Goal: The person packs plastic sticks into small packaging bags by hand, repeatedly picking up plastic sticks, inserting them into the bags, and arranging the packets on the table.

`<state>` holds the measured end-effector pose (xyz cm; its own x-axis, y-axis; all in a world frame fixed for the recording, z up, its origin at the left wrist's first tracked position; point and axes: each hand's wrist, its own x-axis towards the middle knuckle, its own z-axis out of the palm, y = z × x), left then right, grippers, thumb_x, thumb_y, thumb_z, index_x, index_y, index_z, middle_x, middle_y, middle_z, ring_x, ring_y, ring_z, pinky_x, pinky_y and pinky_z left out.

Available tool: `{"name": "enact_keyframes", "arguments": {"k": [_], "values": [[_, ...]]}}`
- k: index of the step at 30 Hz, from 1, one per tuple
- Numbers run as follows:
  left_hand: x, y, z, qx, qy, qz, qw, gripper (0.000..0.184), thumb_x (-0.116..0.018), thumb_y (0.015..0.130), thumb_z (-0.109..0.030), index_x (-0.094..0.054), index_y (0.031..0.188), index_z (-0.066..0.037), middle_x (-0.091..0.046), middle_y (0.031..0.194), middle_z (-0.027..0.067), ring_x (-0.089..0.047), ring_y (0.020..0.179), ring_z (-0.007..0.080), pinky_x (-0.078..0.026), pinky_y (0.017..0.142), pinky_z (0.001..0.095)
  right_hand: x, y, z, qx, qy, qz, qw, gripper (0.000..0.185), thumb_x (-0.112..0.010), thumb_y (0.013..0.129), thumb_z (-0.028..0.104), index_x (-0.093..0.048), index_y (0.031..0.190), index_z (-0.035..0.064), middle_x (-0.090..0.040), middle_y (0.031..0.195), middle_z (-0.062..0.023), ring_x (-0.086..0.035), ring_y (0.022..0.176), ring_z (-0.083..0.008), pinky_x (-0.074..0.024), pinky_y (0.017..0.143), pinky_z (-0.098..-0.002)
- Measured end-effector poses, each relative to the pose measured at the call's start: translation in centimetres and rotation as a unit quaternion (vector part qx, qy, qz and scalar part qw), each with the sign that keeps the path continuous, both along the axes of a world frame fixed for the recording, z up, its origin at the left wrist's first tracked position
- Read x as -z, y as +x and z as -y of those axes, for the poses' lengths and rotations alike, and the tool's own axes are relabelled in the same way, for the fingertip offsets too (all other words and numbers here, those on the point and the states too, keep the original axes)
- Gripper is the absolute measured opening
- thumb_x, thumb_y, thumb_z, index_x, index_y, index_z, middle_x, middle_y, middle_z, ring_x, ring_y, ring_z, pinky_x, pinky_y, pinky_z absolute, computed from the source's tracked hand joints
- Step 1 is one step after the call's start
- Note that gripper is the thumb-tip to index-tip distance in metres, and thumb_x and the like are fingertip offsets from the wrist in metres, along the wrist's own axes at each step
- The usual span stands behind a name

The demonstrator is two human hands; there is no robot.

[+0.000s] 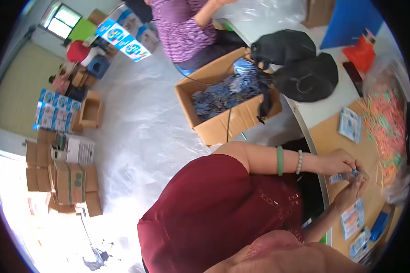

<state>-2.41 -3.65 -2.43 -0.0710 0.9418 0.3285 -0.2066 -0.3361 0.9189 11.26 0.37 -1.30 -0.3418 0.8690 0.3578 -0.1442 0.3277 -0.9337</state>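
My left hand (338,162), with a green bangle and a pale beaded bracelet on its wrist, has its fingers closed in a pinch above the table. Close against it, my right hand (351,191) is closed too. Between them is a small clear packet with blue-and-white print (337,178); its contents are too small to make out. Flat printed packets lie around the hands: one blue-and-white packet (351,125) farther left, another packet (353,219) beside my right wrist. A blue stapler-like tool (380,225) rests nearby. Beyond my hands lies a plastic bag of orange and green thin strips (387,132).
An open cardboard box (230,125) with dark blue pieces stands to my left, near black fabric items (305,77) and a red bag (361,52). A person in a purple top (184,32) sits beyond it. Stacked cartons (70,182) stand behind me.
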Motion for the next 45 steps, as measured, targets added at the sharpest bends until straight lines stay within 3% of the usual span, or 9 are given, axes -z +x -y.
{"name": "enact_keyframes", "arguments": {"k": [4,7,10,13,26,29,39,40,45], "values": [[1.2,-0.1,-0.2,-0.058,-0.029,-0.015,0.998,0.018,-0.060,0.074,-0.004,-0.064,0.089,0.005,-0.066,0.083,0.0071,-0.058,0.078,0.0087,-0.048,0.069,0.0262,-0.5,-0.2,0.6,0.059,0.021,0.057,0.996,0.031,-0.042,0.096,0.024,-0.054,0.106,-0.0029,-0.058,0.107,-0.0122,-0.054,0.100,-0.0213,-0.0409,0.089,-0.0320],[1.1,0.0,-0.3,0.041,-0.058,0.094,0.993,0.019,-0.062,0.074,-0.003,-0.063,0.091,0.003,-0.065,0.084,0.0060,-0.058,0.081,0.0090,-0.047,0.072,0.0257,-0.2,-0.1,0.1,0.059,-0.026,0.098,0.993,0.033,-0.041,0.096,0.025,-0.053,0.107,-0.0040,-0.058,0.107,-0.0124,-0.053,0.103,-0.0225,-0.0397,0.091,-0.0325],[-0.9,-0.6,2.4,-0.015,-0.010,-0.022,1.000,0.018,-0.064,0.074,-0.004,-0.063,0.092,0.001,-0.065,0.090,0.0048,-0.058,0.083,0.0089,-0.047,0.074,0.0257,0.1,-0.1,-0.2,0.074,0.082,0.224,0.968,0.039,-0.039,0.096,0.029,-0.056,0.107,-0.0042,-0.057,0.104,-0.0126,-0.053,0.099,-0.0239,-0.0405,0.090,-0.0344],[-2.0,-0.1,2.3,-0.012,0.014,-0.061,0.998,0.020,-0.066,0.074,-0.005,-0.062,0.094,-0.001,-0.064,0.094,0.0032,-0.057,0.084,0.0083,-0.046,0.076,0.0255,0.5,-0.7,-0.3,-0.034,0.123,0.138,0.982,0.039,-0.039,0.096,0.031,-0.057,0.106,-0.0025,-0.057,0.102,-0.0106,-0.054,0.098,-0.0232,-0.0404,0.089,-0.0341],[-3.4,1.0,-0.9,-0.045,0.102,-0.129,0.985,0.017,-0.067,0.073,-0.001,-0.063,0.090,-0.002,-0.057,0.080,-0.0011,-0.052,0.072,0.0072,-0.043,0.063,0.0246,-2.1,3.7,0.8,-0.021,-0.055,0.014,0.998,0.019,-0.056,0.088,0.006,-0.057,0.105,-0.0017,-0.057,0.098,-0.0040,-0.052,0.095,-0.0114,-0.0398,0.086,-0.0244],[-3.0,1.1,-2.1,0.044,0.065,-0.087,0.993,0.018,-0.068,0.076,-0.003,-0.063,0.093,-0.003,-0.058,0.083,-0.0011,-0.054,0.077,0.0079,-0.045,0.067,0.0247,-3.6,3.9,1.5,-0.016,-0.060,-0.033,0.997,0.014,-0.058,0.086,0.003,-0.059,0.099,-0.0008,-0.058,0.093,-0.0025,-0.053,0.090,-0.0112,-0.0414,0.082,-0.0241],[-0.3,0.4,-3.0,0.157,-0.146,-0.071,0.974,0.027,-0.064,0.079,-0.011,-0.063,0.105,-0.003,-0.063,0.092,0.0004,-0.056,0.084,0.0087,-0.047,0.074,0.0241,0.4,6.2,-0.8,0.099,0.017,0.217,0.971,0.016,-0.058,0.082,0.011,-0.063,0.091,-0.0013,-0.061,0.084,-0.0063,-0.056,0.080,-0.0141,-0.0446,0.072,-0.0264],[-1.7,0.0,-2.6,0.131,-0.183,-0.157,0.962,0.024,-0.063,0.081,-0.014,-0.065,0.102,-0.003,-0.064,0.091,0.0011,-0.056,0.082,0.0076,-0.047,0.075,0.0235,1.0,6.3,-0.8,0.100,0.014,0.224,0.969,0.016,-0.058,0.082,0.011,-0.063,0.091,-0.0013,-0.061,0.084,-0.0058,-0.056,0.079,-0.0138,-0.0446,0.072,-0.0266],[-0.5,1.0,-2.1,0.137,-0.117,-0.020,0.983,0.021,-0.062,0.084,-0.004,-0.064,0.103,0.002,-0.065,0.092,0.0040,-0.060,0.086,0.0107,-0.049,0.077,0.0226,0.5,6.2,0.0,0.066,-0.065,0.093,0.991,0.009,-0.057,0.085,0.006,-0.061,0.092,0.0017,-0.059,0.083,0.0003,-0.054,0.080,-0.0080,-0.0429,0.073,-0.0222]]}}
